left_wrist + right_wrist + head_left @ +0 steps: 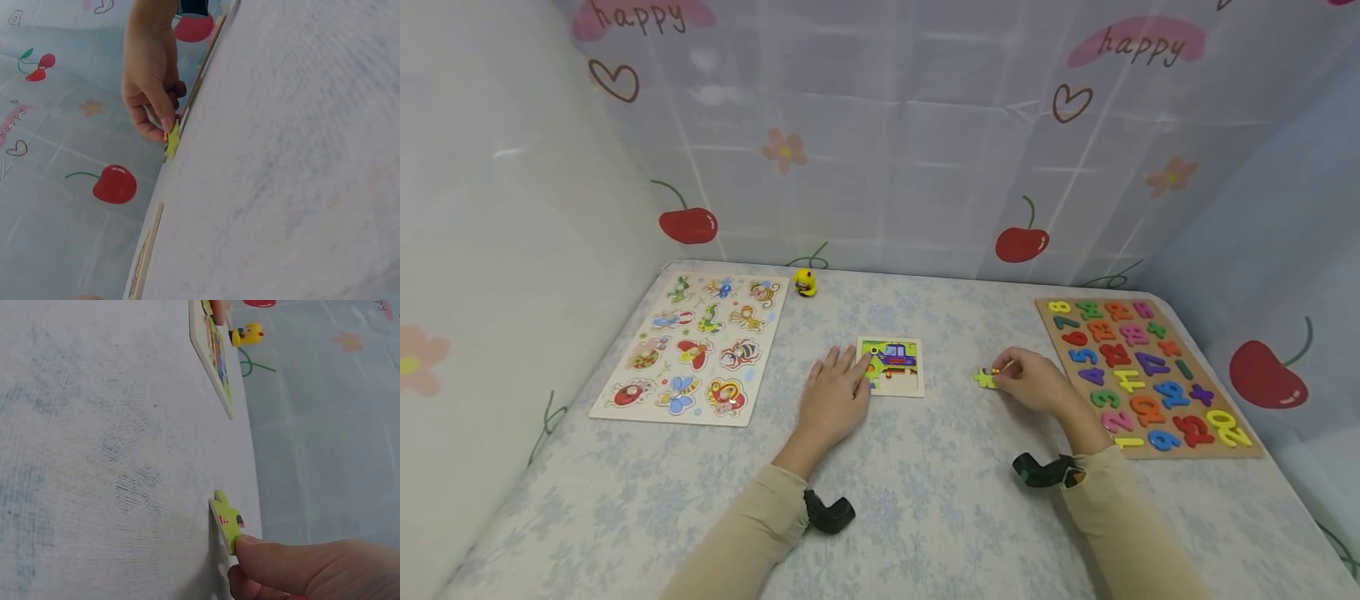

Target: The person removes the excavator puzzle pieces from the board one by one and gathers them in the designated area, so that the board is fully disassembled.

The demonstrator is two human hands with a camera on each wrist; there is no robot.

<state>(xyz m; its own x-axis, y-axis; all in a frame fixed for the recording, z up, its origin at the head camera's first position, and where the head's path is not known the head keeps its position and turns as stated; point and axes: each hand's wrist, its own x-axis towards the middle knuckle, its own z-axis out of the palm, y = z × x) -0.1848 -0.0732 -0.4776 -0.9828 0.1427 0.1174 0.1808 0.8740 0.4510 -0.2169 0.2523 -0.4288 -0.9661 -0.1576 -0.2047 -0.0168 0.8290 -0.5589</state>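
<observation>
A small square jigsaw puzzle [901, 367] with a purple vehicle picture in a pale wooden frame lies mid-table. My left hand [835, 396] rests beside it, palm down, with its fingers over the puzzle's left side, covering part of the picture. To the right, my right hand [1033, 381] pinches a yellow-green puzzle piece [985, 378] between thumb and fingers. In the right wrist view the puzzle piece [227, 519] stands tilted at the cloth, with a knob at one end and red and dark marks on its face.
An insect picture board [692, 350] lies at the left. On the right is a number board [1150, 379] with colourful raised digits, close by my right forearm. A small yellow duck toy [805, 282] stands at the back edge, before a printed curtain [895, 167].
</observation>
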